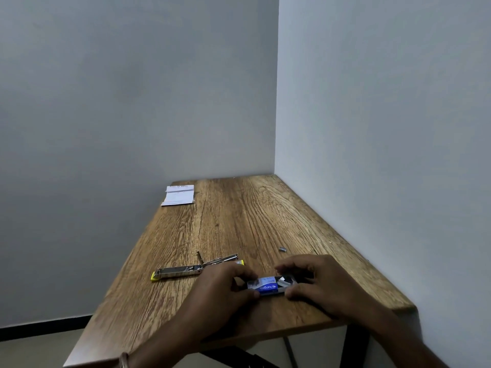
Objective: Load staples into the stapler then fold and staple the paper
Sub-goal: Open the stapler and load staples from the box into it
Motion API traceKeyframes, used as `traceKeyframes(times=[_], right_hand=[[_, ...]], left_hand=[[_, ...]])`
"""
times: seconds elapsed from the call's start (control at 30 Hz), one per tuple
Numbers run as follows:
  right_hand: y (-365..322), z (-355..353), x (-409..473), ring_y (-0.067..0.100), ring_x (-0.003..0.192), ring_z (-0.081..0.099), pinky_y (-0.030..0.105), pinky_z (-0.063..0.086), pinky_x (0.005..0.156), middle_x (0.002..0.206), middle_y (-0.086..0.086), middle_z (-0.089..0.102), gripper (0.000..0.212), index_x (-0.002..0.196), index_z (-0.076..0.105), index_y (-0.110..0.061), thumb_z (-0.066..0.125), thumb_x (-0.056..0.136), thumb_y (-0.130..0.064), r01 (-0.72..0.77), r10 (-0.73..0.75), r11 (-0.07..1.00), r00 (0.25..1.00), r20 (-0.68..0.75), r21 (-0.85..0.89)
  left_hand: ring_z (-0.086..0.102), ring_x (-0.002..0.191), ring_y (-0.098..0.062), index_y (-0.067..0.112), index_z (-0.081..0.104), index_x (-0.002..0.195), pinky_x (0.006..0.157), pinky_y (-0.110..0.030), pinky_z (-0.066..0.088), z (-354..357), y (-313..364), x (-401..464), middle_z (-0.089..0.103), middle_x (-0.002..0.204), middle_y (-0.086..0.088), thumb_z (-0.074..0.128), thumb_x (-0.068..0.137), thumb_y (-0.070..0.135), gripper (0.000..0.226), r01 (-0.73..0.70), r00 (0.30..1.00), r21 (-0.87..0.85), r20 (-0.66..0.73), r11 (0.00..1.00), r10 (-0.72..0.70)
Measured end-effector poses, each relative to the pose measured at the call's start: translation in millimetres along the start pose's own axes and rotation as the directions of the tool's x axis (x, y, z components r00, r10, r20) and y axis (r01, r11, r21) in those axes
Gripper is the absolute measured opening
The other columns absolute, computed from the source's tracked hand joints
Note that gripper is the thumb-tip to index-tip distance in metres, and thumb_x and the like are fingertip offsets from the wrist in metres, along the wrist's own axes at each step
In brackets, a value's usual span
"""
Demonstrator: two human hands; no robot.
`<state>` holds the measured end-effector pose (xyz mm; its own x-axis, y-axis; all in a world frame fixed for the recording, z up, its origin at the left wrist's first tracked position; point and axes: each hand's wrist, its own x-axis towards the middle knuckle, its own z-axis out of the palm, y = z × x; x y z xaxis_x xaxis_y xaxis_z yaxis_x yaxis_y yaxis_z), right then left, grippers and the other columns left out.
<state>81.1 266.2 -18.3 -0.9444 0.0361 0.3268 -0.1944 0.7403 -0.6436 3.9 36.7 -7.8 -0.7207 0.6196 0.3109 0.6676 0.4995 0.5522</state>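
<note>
A small blue and white staple box (265, 286) lies on the wooden table (239, 229) near its front edge, its right end open with grey staples showing. My left hand (225, 290) pinches the box's left end between thumb and fingers. My right hand (316, 282) holds the box's right end, fingers curled over the open part. A yellow and metal stapler (186, 270) lies swung open on the table just left of my left hand. A folded white paper (179, 195) rests at the far left corner of the table.
A small loose strip of staples (282, 249) lies on the table beyond my right hand. Grey walls close off the table's far side and right side. The table's left edge drops to the floor.
</note>
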Motion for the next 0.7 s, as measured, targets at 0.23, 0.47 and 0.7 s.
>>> traceKeyframes(times=[0.23,0.47,0.7], right_hand=[[-4,-7,-2,-0.008,0.098,0.065,0.014,0.052,0.085,0.102,-0.027,0.072,0.028,0.104,0.074,-0.038,0.082,0.077,-0.035,-0.002,0.002,1.0,1.0,0.014,-0.028],[-25,-13,16,-0.003,0.085,0.066,0.019,0.054,0.074,0.091,-0.012,0.075,0.009,0.09,0.079,-0.026,0.079,0.082,-0.03,0.036,0.003,0.968,0.988,0.157,-0.249],[-40,-14,31,0.004,0.086,0.069,0.019,0.055,0.072,0.094,-0.006,0.076,0.013,0.096,0.079,-0.017,0.075,0.085,-0.023,0.052,0.072,0.907,0.958,0.277,-0.417]], left_hand=[[0.064,0.087,0.004,0.034,0.074,0.107,0.082,-0.021,0.052,4,-2,-4,0.071,0.098,0.02,0.078,0.08,0.035,0.028,-0.014,0.999,-0.032,-0.031,0.999,0.013],[0.063,0.086,0.004,0.034,0.073,0.108,0.08,-0.023,0.052,6,-1,-6,0.07,0.097,0.02,0.076,0.081,0.036,0.028,-0.031,0.998,-0.016,-0.047,0.999,0.03],[0.063,0.087,0.003,0.033,0.072,0.108,0.081,-0.027,0.054,6,1,-9,0.07,0.098,0.017,0.075,0.082,0.036,0.027,-0.043,0.998,-0.013,-0.051,0.999,0.042]])
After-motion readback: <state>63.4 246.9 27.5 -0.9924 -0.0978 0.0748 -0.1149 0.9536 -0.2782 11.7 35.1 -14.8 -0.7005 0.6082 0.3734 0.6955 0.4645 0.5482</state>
